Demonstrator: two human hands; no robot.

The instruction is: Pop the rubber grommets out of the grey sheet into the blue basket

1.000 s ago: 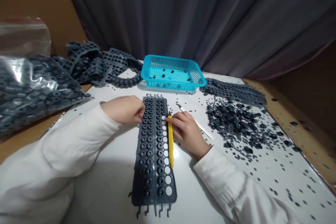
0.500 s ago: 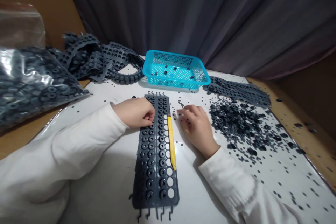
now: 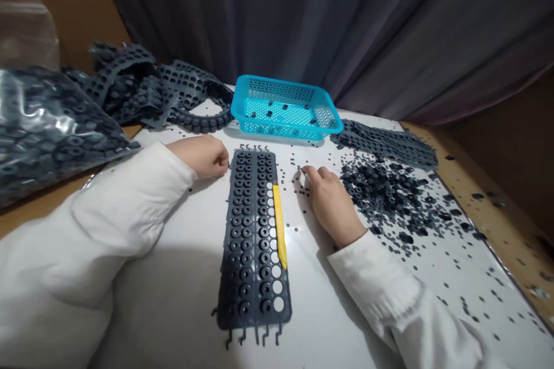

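A black moulded rubber sheet (image 3: 255, 236) with rows of ring-shaped parts lies lengthwise before me. Part of its right-hand column shows round white holes. Along that side rests a yellow-handled tool (image 3: 280, 228), its dark end pointing away from me. My left hand (image 3: 205, 157) is closed beside the sheet's far left edge; a speck of something dark shows at its fingertips, too small to name. To the right of the sheet, my right hand (image 3: 331, 199) pinches a small dark pointed piece (image 3: 302, 170) between thumb and forefinger.
A blue perforated basket (image 3: 283, 127) holding several small black bits stands behind the sheet. Black scraps (image 3: 385, 190) are heaped at right, near a stack of sheets (image 3: 389, 144). Crumpled sheets (image 3: 142, 89) and a clear bag of black rings (image 3: 56, 132) are at left.
My left hand has moved off the sheet, leftward and away from me. My right hand has shifted slightly right and now pinches the small dark piece that lay by its fingertips. The view shifted slightly.
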